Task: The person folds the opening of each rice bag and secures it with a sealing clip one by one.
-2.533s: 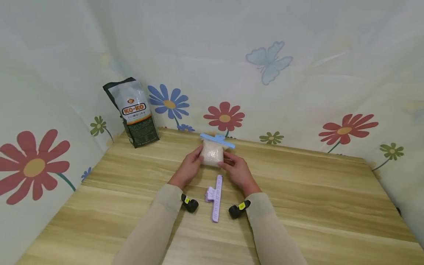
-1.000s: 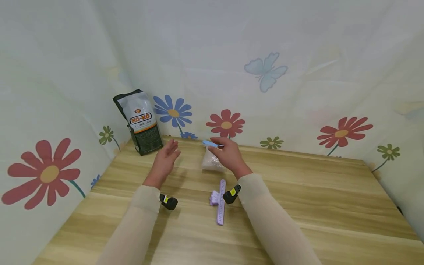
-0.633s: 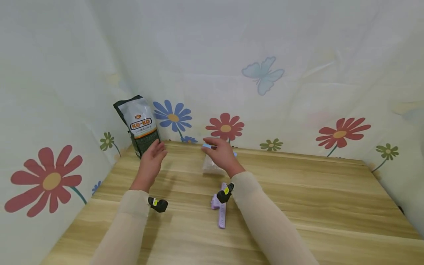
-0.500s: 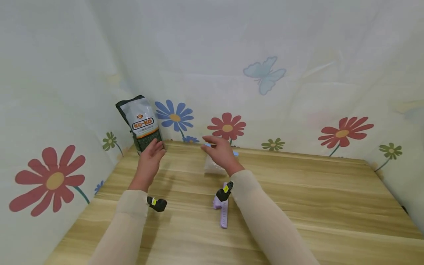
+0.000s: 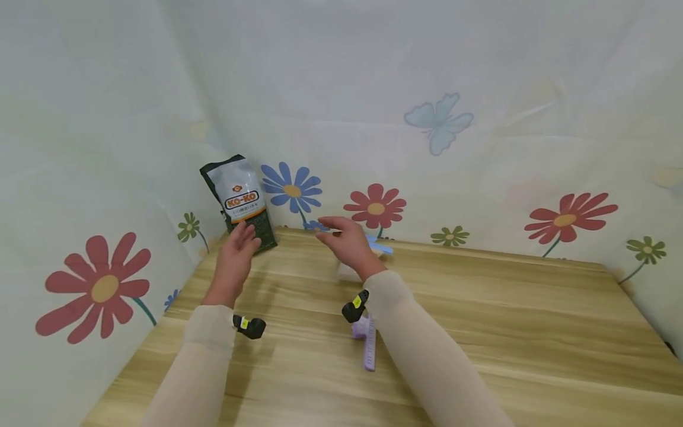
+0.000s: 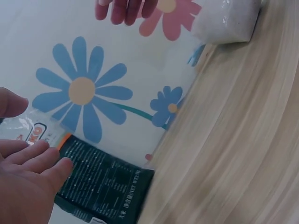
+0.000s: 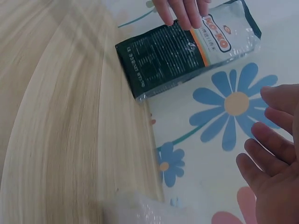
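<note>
My left hand [image 5: 232,261] is in the air in front of a tall green and white KO-KO rice bag [image 5: 240,193], fingers loosely spread and holding nothing. Its fingers overlap the lower part of that bag in the head view. My right hand [image 5: 349,243], also relaxed, hovers before a small clear bag of white grains [image 5: 349,273] and hides much of it. A blue sealing clip [image 5: 380,244] across the small bag's top pokes out to the right of the hand. Both palms face the rice bag's side in the right wrist view, where the rice bag [image 7: 182,51] leans on the wall.
A purple sealing clip [image 5: 369,353] lies on the wooden table [image 5: 480,332], partly behind the right wrist's black camera [image 5: 354,305]. A flowered cloth wall [image 5: 480,166] closes off the back and left side.
Both hands have let go of the small bag, which stays on the table. My left hand has moved left to the rice bag; my right hand has left the blue clip, shifting left.
</note>
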Demonstrator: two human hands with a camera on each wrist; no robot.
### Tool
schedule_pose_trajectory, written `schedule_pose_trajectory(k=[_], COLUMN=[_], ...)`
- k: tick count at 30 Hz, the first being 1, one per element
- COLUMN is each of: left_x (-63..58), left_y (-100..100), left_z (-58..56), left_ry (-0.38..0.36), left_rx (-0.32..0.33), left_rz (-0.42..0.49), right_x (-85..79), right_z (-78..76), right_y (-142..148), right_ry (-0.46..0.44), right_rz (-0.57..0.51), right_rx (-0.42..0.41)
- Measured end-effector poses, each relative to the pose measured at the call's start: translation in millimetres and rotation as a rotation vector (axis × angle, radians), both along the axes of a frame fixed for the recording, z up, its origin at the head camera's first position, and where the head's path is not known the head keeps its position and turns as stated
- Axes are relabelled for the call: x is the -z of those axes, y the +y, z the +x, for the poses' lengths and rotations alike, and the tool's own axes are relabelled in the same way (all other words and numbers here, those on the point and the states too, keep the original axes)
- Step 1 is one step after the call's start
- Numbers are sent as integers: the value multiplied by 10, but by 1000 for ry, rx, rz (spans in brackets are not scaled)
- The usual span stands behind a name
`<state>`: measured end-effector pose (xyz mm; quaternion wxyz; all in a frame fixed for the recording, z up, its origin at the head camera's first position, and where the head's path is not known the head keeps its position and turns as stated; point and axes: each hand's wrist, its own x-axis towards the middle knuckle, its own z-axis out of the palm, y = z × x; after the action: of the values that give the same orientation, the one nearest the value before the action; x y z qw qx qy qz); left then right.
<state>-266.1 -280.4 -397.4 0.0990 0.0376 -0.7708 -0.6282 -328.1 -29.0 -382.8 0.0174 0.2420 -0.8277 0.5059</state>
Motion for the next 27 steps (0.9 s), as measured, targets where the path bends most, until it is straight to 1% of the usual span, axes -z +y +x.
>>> schedule_pose_trajectory(k=[3,9,12,15,19,24,27], left_x=[-16,-66,-94,-102,-125,-163,-168], left_y=[-63,-178,-211,-194,-212,-313,-336], left_z=[-17,-85,-113,-120,-112,-125,-174], left_ry=[7,17,9,-19,-31,-41,-48], left_rx=[-21,-72,-101,-99,-109,-160,-155], left_rz=[1,-2,7,10,-29,-93,-93], right_x=[-15,-1,5,27,36,-10,-21], right_z=[-7,-48,-66,-62,-79,-118,-133], right_y=[-58,-162,-204,-217,-277,-383,-401], right_ry=[-8,-24,-36,-40,-21,0,13], right_rz=[-14,-18,-17,-12,-2,25,34], right_rx=[-12,2,-6,4,1,-34,-7])
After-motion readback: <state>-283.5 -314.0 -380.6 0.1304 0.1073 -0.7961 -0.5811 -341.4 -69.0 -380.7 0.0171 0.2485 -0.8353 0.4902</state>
